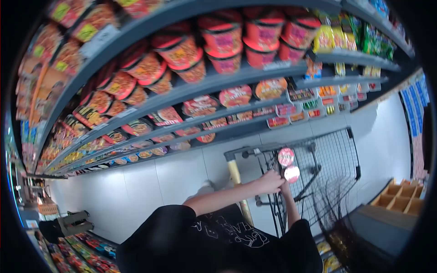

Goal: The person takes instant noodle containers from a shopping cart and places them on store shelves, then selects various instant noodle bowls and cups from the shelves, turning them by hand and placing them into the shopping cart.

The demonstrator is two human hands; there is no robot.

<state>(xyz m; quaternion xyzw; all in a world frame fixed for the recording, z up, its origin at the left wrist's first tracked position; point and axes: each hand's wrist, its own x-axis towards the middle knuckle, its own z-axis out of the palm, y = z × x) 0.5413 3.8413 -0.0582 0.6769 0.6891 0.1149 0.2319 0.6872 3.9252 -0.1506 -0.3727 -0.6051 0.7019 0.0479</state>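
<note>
From my remote view, two round, pink-and-white lidded tubs sit within the outline of a black wire shopping cart (334, 148), right of center: a farther tub (286, 157) and a nearer tub (292, 174). Their lid print is too small for me to read. The left hand (271, 182) is bent closed just left of the nearer tub, and the right hand (285, 185) meets it at that tub's near edge; I cannot tell whether either grips it. The cart's pale handle (234, 173) is left of both hands. A black T-shirt (205, 241) at the near edge has white lettering, blurred and only partly legible. Across the far side run shelves of packaged food; no brand there is readable to me. I count three upright stacks of red tubs (221, 34) toward the right, two tubs high each, with more curving away left. Below them, four large round lids (235, 95) stand out clearly. Yellow packets (323, 38) and green packets (378, 43) fill the far right. One other person (51, 230) is at the near left; one wooden divided box (399, 196) is at the right.
</note>
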